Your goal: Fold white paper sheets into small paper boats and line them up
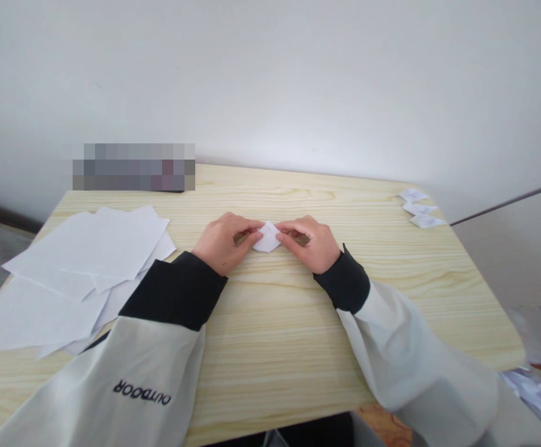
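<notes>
We pinch a small folded paper (267,238) between both hands, near the middle of the counter (270,347).

At the far left we see loose white sheets (88,261) spread in an overlapping pile on the wood. Next comes our left hand (223,242), fingers curled narrow and gripping the paper's left edge. The paper lies low on the counter between the fingertips, and our right hand (312,243) closes on its right edge the same way. Well apart, at the far right corner, three small folded pieces (419,208) lie in a row.
</notes>
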Available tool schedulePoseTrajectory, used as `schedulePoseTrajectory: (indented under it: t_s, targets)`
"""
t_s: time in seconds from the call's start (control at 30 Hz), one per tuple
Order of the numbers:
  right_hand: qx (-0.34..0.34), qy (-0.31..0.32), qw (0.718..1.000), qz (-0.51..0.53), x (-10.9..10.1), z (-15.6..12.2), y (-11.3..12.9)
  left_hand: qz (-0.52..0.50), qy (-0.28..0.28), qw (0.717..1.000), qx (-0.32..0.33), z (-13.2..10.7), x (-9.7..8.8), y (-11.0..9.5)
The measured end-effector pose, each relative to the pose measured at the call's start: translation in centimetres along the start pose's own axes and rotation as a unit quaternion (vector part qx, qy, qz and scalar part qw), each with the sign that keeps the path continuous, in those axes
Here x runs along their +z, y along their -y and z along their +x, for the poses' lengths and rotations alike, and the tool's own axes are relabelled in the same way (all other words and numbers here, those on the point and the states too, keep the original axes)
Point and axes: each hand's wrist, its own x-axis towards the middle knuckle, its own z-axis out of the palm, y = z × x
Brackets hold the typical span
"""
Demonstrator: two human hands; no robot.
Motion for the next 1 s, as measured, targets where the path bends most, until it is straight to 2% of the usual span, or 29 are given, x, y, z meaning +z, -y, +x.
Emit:
schedulePoseTrajectory:
  t_s: [0.37, 0.7, 0.83, 1.0]
  targets:
    - [-0.066, -0.001, 0.996, -0.058, 0.5, 0.0, -0.7, 0.028, -0.005, 0.999, 0.031, 0.1, 0.2, 0.5]
    - [-0.240, 0.040, 0.966, -0.085, -0.5, 0.0, -1.7, 0.073, -0.035, 0.989, 0.126, -0.4, 0.6, 0.7]
    - [-0.276, 0.041, 0.955, -0.098, -0.8, -0.1, -2.0, 0.083, -0.042, 0.982, 0.165, -0.7, 0.3, 0.9]
    - [-0.286, 0.034, 0.950, -0.122, -0.9, -0.2, -2.2, 0.102, -0.069, 0.969, 0.216, -0.9, 0.2, 1.1]
